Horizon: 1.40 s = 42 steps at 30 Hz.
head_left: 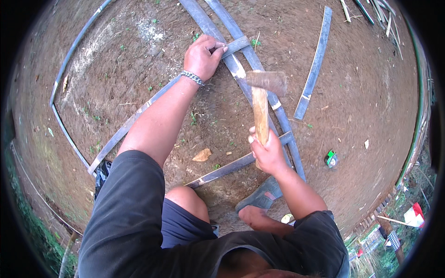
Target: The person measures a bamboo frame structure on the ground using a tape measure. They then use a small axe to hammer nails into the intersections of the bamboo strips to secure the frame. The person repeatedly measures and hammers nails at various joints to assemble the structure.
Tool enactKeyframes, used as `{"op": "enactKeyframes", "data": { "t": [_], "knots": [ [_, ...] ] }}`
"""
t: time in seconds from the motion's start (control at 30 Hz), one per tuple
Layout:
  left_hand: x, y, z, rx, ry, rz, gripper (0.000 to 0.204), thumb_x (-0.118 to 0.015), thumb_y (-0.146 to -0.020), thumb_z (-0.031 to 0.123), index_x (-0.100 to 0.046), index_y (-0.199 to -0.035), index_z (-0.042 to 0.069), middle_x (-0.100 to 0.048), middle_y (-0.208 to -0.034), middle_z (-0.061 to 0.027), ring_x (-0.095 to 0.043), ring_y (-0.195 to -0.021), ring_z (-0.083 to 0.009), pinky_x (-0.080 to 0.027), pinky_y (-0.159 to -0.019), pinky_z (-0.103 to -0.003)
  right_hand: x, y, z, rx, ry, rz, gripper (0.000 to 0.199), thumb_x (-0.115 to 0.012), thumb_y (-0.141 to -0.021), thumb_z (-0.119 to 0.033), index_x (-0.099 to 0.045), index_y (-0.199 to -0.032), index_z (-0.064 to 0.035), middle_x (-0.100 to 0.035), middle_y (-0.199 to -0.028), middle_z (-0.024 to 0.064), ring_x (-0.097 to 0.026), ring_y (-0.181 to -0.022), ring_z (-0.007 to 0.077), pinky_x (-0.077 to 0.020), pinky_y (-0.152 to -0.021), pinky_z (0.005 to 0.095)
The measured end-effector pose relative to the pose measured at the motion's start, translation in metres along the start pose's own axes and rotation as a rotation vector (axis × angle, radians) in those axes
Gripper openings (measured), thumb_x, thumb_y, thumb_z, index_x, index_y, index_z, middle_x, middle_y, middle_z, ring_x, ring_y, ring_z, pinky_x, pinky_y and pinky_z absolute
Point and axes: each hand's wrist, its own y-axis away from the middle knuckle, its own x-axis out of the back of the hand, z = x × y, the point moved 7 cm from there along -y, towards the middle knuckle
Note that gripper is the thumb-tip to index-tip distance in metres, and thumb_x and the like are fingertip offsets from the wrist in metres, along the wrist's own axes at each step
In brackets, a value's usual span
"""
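My right hand (269,153) grips the wooden handle of a hatchet (261,109), whose rusty head is raised over two long grey bamboo strips (237,69). Farther off, my left hand (204,56) is closed in a pinch over one of these strips. Its fingertips meet where a bamboo crosspiece (237,45) lies across both; anything small between them is hidden. That crosspiece seems to run on beneath my left wrist as a slat (134,120) toward the lower left. A second crosspiece (222,170) crosses the long strips beside my right hand.
A loose bamboo strip (314,65) lies to the right, near a green and black tape measure (331,159). Thin bent strips (69,69) lie at the left, and split sticks (382,16) at the far right. My sandalled foot (259,195) rests beside the strips.
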Motion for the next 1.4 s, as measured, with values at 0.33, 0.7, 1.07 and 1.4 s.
{"op": "enactKeyframes", "data": {
  "t": [0.33,0.7,1.07,1.4],
  "knots": [
    [0.004,0.001,0.004,0.03,-0.007,0.0,0.015,-0.075,-0.086,0.024,-0.078,-0.09,0.009,-0.067,-0.092,-0.0063,-0.067,-0.089,-0.027,-0.054,-0.081,-0.039,0.017,-0.018,-0.025,0.019,-0.087,0.046,0.031,-0.059,-0.1,-0.005,-0.048,-0.129,-0.0019,-0.051,-0.082,0.0007,-0.049,-0.06,0.0078,-0.0428,-0.052,0.0245],
    [0.007,0.003,0.004,0.045,-0.041,0.006,0.015,-0.075,-0.086,0.024,-0.077,-0.088,0.01,-0.067,-0.093,-0.0073,-0.068,-0.091,-0.0287,-0.055,-0.083,-0.041,0.008,-0.016,-0.061,0.171,-0.028,0.08,0.049,-0.054,-0.099,-0.009,-0.038,-0.144,-0.001,-0.061,-0.103,0.0138,-0.063,-0.087,0.0222,-0.0528,-0.078,0.0375],
    [0.006,0.003,0.01,-0.021,-0.03,0.044,0.014,-0.075,-0.085,0.021,-0.076,-0.087,0.007,-0.065,-0.087,-0.0081,-0.067,-0.084,-0.0284,-0.054,-0.078,-0.04,0.002,-0.053,-0.128,0.496,0.713,0.166,0.055,-0.052,-0.096,-0.006,-0.035,-0.149,-0.0055,-0.057,-0.132,0.0302,-0.058,-0.117,0.0489,-0.0489,-0.099,0.054],
    [0.006,0.003,0.009,0.004,-0.029,0.033,0.014,-0.075,-0.085,0.021,-0.076,-0.086,0.007,-0.065,-0.087,-0.008,-0.067,-0.085,-0.0289,-0.054,-0.079,-0.041,0.01,-0.063,-0.132,0.366,0.835,0.19,0.055,-0.053,-0.096,-0.009,-0.035,-0.148,-0.0122,-0.062,-0.124,0.0288,-0.062,-0.109,0.0496,-0.051,-0.093,0.0554]
  ]
}}
